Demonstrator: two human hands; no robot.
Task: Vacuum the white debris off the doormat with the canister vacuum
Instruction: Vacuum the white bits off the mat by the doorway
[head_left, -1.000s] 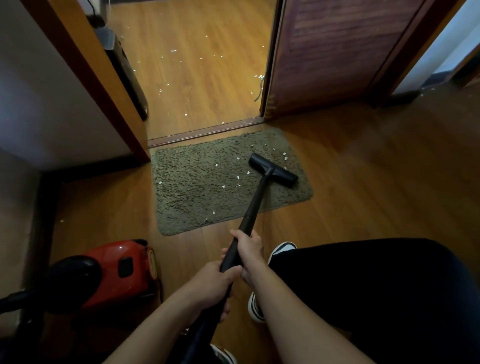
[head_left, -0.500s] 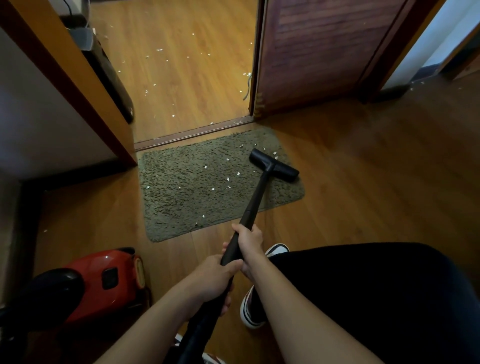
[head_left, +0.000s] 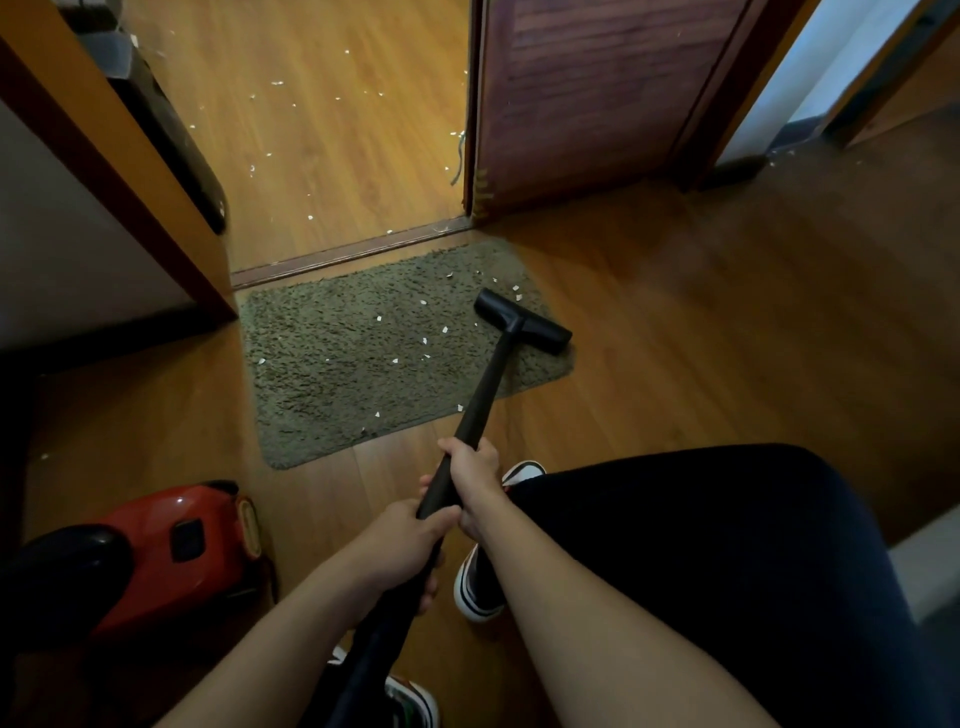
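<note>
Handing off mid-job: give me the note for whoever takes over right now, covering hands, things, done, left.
Hands: right hand grips the wand ahead, left hand grips it behind.
Things: nozzle sits on the doormat near its right end; red canister on the floor, left.
Done: little that shows.
Left: white flecks across the doormat's middle, by its near edge and beside the nozzle.

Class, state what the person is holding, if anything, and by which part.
Both hands grip the black vacuum wand on its near end: the right hand further forward, the left hand just behind it.
</note>
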